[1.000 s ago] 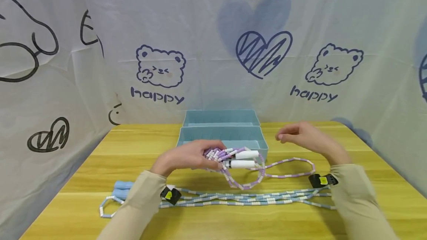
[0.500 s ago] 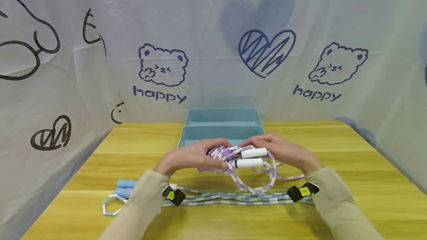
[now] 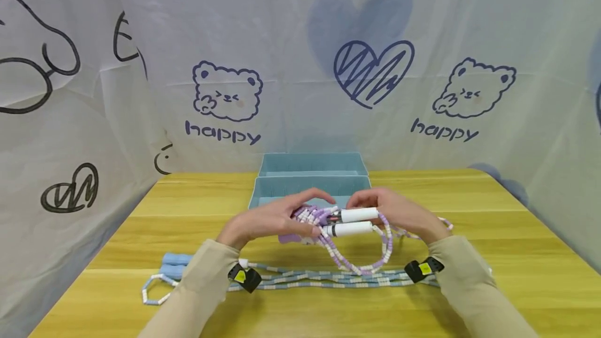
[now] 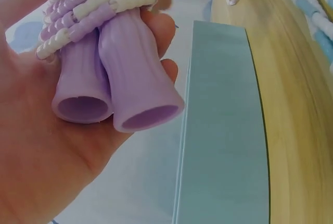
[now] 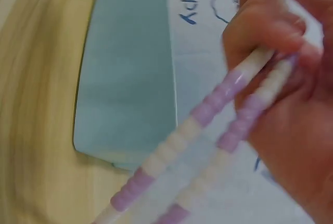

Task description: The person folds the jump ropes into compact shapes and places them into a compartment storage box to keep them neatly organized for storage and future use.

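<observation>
Curled round a bundled purple-and-white beaded rope [image 3: 307, 216], the left hand [image 3: 269, 220] grips it above the wooden table [image 3: 338, 312]. At the bundle's 3 o'clock, the right hand [image 3: 401, 213] pinches two strands between its fingers. Two white handles [image 3: 359, 215] also point to 3 o'clock, a beaded loop hangs towards 4, and two hollow purple ends [image 4: 143, 67] lie against the left palm. Just past the hands, at 12, sits a blue container [image 3: 310, 186]. At 6, a blue-and-white beaded rope [image 3: 300, 275] stretches sideways, its blue handles [image 3: 173, 266] between 8 and 9.
</observation>
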A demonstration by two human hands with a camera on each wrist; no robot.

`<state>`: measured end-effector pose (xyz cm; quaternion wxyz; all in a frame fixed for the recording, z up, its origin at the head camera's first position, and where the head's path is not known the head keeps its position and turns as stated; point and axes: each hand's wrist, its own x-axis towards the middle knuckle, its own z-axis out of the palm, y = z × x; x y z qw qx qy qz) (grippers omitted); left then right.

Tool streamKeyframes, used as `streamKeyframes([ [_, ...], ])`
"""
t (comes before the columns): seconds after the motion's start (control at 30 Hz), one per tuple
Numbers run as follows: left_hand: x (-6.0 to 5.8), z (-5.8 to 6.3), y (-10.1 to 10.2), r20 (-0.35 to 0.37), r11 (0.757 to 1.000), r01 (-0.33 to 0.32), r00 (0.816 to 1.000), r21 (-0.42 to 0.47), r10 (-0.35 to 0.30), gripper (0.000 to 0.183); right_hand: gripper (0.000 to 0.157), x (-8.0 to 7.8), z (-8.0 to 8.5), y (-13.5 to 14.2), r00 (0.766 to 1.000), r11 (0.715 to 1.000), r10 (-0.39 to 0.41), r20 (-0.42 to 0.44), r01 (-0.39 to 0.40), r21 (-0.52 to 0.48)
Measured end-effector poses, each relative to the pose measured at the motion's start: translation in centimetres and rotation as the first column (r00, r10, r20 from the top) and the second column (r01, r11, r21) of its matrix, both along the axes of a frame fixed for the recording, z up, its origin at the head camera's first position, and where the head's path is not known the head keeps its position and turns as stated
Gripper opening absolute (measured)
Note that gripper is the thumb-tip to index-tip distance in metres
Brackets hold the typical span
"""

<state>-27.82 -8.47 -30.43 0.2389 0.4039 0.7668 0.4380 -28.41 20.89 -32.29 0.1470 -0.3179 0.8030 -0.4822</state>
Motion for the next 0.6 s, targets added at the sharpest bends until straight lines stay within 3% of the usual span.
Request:
streamKeyframes([
  [0.1, -0.08, -0.04, 0.21, -0.042, 0.999, 0.045, 0.998, 0.016, -0.044, 0.059, 0.032, -0.29, -0.23, -0.59, 0.986, 0.996, 0.055, -0.156, -0.044, 0.075],
  [0.17, -0.12, -0.05, 0.28, -0.079, 0.998, 0.057, 0.995, 0.01, -0.056, 0.056, 0.031, -0.39, -0.41, -0.78, 0.974, 0.995, 0.077, -0.215, -0.06, 0.085],
  [0.3, -0.04, -0.02, 0.22, -0.08, 0.999, 0.026, 0.997, 0.019, -0.024, 0.049, 0.026, -0.23, -0.59, -0.64, 0.979, 0.998, 0.062, -0.195, -0.056, 0.037],
  [0.43, 0.03, 0.11, 0.11, -0.07, 0.996, -0.074, 0.995, 0.054, 0.077, 0.045, 0.014, -0.13, -0.59, -0.39, 0.989, 1.0, 0.024, -0.144, -0.021, 0.018],
  [0.6, -0.14, 0.28, -0.01, -0.07, 0.975, -0.196, 0.976, 0.107, 0.204, 0.041, 0.02, -0.02, -0.29, -0.06, 0.996, 0.997, -0.019, -0.091, 0.025, 0.074],
])
